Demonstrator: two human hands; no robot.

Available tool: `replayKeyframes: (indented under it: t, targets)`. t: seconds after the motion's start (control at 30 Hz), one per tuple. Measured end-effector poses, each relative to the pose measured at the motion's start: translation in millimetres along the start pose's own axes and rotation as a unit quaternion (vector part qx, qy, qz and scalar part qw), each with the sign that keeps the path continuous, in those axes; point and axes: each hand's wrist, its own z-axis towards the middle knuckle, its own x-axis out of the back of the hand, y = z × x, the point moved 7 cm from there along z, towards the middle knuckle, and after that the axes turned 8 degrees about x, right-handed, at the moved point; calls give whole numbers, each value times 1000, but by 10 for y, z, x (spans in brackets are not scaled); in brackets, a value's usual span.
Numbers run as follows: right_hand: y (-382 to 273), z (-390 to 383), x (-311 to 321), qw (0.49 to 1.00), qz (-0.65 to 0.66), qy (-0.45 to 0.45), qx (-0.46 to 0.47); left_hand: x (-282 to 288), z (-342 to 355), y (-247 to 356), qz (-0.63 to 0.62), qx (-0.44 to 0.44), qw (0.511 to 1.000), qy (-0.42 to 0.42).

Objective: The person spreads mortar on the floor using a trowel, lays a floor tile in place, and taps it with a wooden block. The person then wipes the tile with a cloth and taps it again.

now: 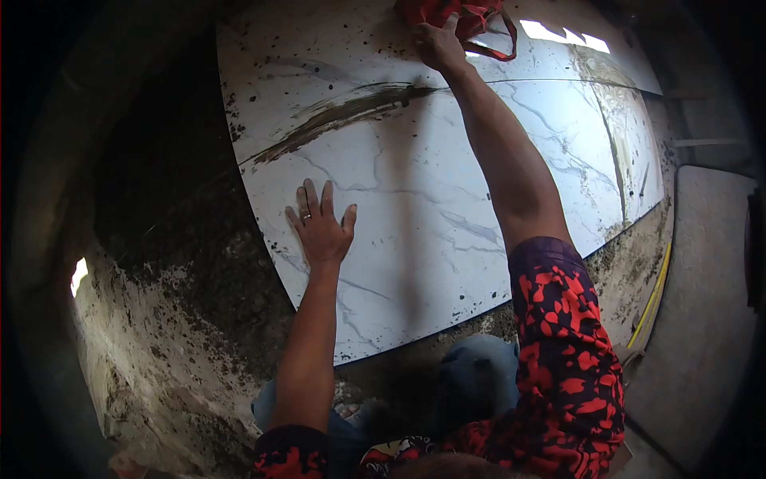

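I see the left hand (323,233) flat on the white tile (447,184), its fingers spread. The right hand (439,46) is at the red bag (427,11), which lies on the far tile (319,40); whether it pinches the bag, I cannot tell. For a steady reach, I think the left hand should press evenly. I can read no writing or label.

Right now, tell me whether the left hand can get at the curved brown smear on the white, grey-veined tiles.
Probably yes: the left hand lies palm-down on the tiles near the smear, with no obstacle visible between.
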Motion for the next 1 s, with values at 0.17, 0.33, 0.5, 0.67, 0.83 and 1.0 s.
replayKeyframes:
  t: [0.17,0.33,0.5,0.67,0.83,1.0]
  targets:
    - [1098,207,-499,983,5,-81,-162,-31,35,217,-43,-15,999,19]
    - [912,692,1052,949,62,181,-251,13,8,4,-17,-9,1000,12]
    - [706,657,2863,928,149,246,-235,75,-18,-398,44,14,999,3]
    - [799,-27,5017,869,277,355,-205,55,41,114,-22,-10,1000,2]
    - [989,-1130,6052,885,249,320,-230,48,-20,136,-12,-15,1000,24]
    - [1117,-2225,5286,910,183,178,-327,72,35,105,-13,-11,999,35]
